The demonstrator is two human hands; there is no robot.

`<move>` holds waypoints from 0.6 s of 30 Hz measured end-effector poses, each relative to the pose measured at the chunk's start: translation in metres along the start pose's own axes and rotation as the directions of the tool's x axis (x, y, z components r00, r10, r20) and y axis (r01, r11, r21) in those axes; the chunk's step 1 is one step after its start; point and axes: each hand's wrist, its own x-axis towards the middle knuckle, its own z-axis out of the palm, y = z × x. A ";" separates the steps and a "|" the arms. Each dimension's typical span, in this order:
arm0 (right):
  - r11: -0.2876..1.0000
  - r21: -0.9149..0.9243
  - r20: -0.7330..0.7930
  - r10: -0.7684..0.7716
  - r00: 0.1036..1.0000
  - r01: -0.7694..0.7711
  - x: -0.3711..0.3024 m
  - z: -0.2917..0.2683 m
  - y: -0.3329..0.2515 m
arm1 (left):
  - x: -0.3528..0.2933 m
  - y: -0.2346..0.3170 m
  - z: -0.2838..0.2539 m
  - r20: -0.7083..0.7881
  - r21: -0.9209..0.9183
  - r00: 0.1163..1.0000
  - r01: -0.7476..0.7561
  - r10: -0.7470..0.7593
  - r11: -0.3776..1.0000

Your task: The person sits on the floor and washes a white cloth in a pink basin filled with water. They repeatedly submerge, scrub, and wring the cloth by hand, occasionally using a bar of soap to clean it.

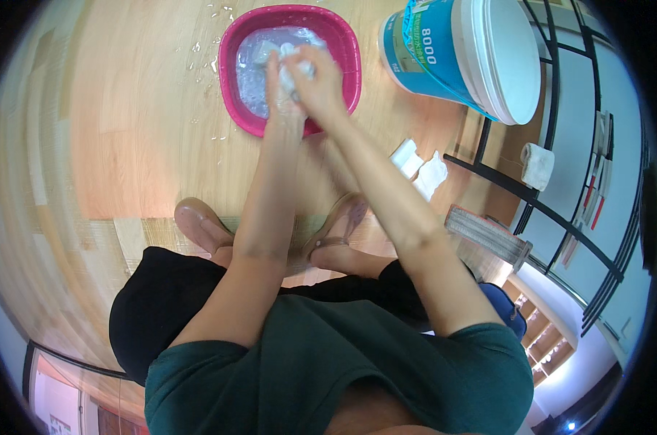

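Note:
A magenta plastic basin (353, 72) with sudsy, bluish-white water stands on the wooden floor in front of me. Over the water, both my hands squeeze a wet white cloth (288, 77) between them. My left hand (279, 93), smeared by motion, presses against the cloth's left side. From the right, my right hand (321, 81) closes round the cloth with bent fingers. The cloth is bunched up and partly hidden by the hands, so its full shape does not show.
Right of the basin a blue and white bucket (434, 51) lies tilted in view. White crumpled cloths (431, 175) rest on the floor nearby. A black metal rack (510, 185) with a white towel (537, 167) stands at right, near a grey flat brush-like head (488, 235). Water drops dot the floor.

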 end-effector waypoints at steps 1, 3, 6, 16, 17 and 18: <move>0.990 -0.061 0.024 -0.125 0.992 0.126 -0.016 -0.012 -0.044 | -0.003 0.013 -0.015 0.164 -0.060 0.985 0.069 -0.059 0.996; 0.951 -0.177 0.087 -0.242 0.966 0.254 -0.022 -0.024 -0.065 | -0.011 0.007 -0.013 0.329 -0.173 0.943 0.116 -0.054 0.978; 0.993 -0.121 0.136 0.009 0.991 0.007 0.013 0.000 -0.004 | 0.007 -0.013 -0.020 0.002 -0.011 1.000 0.002 -0.002 1.000; 0.988 -0.130 0.143 -0.063 0.988 0.082 -0.007 -0.004 -0.041 | -0.026 -0.012 -0.008 0.040 -0.251 0.995 -0.073 0.086 0.965; 0.989 -0.108 0.172 0.116 0.978 -0.099 0.024 0.002 -0.016 | -0.020 -0.017 -0.004 -0.060 -0.066 0.996 -0.074 0.070 0.995; 0.958 -0.082 0.212 0.288 0.934 -0.276 0.043 0.002 -0.010 | -0.014 -0.018 -0.004 -0.163 0.124 0.983 -0.063 0.083 0.990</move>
